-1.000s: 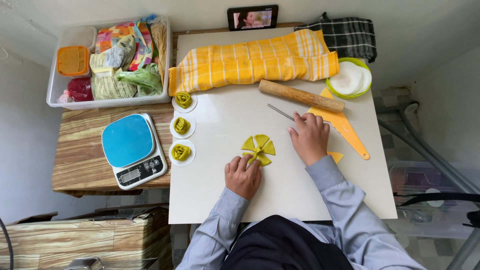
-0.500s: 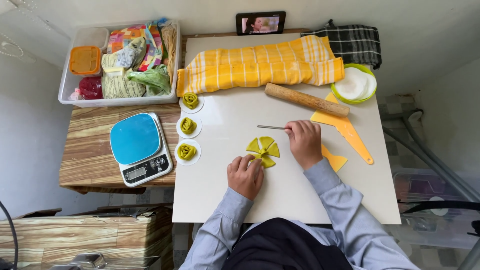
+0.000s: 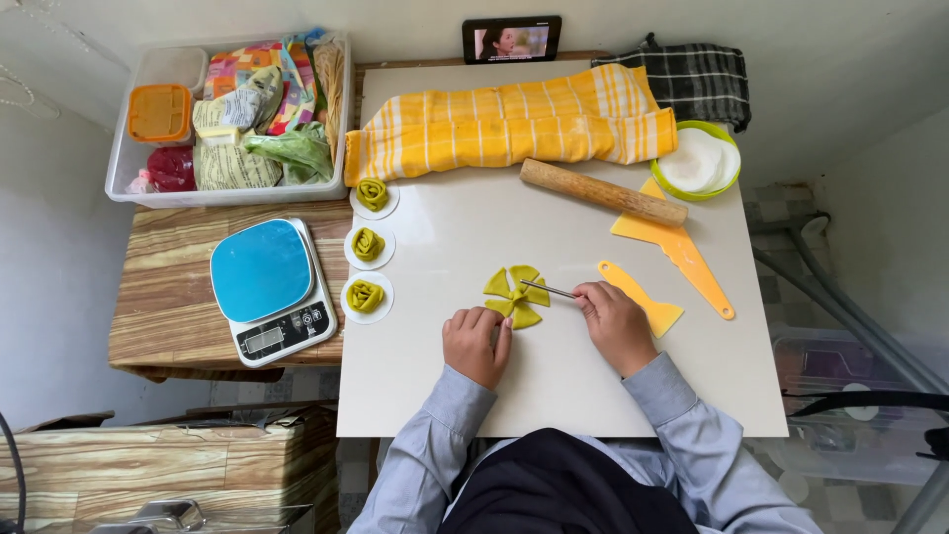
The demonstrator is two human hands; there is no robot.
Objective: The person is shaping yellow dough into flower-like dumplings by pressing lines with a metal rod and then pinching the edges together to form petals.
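Observation:
A yellow-green dough piece (image 3: pixel 515 295), cut into petal-like wedges, lies on the white board (image 3: pixel 554 386). My right hand (image 3: pixel 613 326) holds a thin metal stick (image 3: pixel 547 289) whose tip rests at the centre of the dough. My left hand (image 3: pixel 477 342) rests on the board with its fingers curled, touching the dough's lower left edge. Three rolled green dough roses (image 3: pixel 367 244) sit on small white rounds in a column along the board's left edge.
A wooden rolling pin (image 3: pixel 601 192), two orange plastic scrapers (image 3: pixel 682 252) and a green bowl (image 3: pixel 700 161) lie at the right. A yellow striped towel (image 3: pixel 509 127) and a phone (image 3: pixel 511 39) are at the back. A blue kitchen scale (image 3: pixel 269 277) and a clear bin (image 3: pixel 232 109) stand at the left.
My right hand has picked up the metal stick and brought its tip in to the centre of the dough. My left hand stays at the dough's edge.

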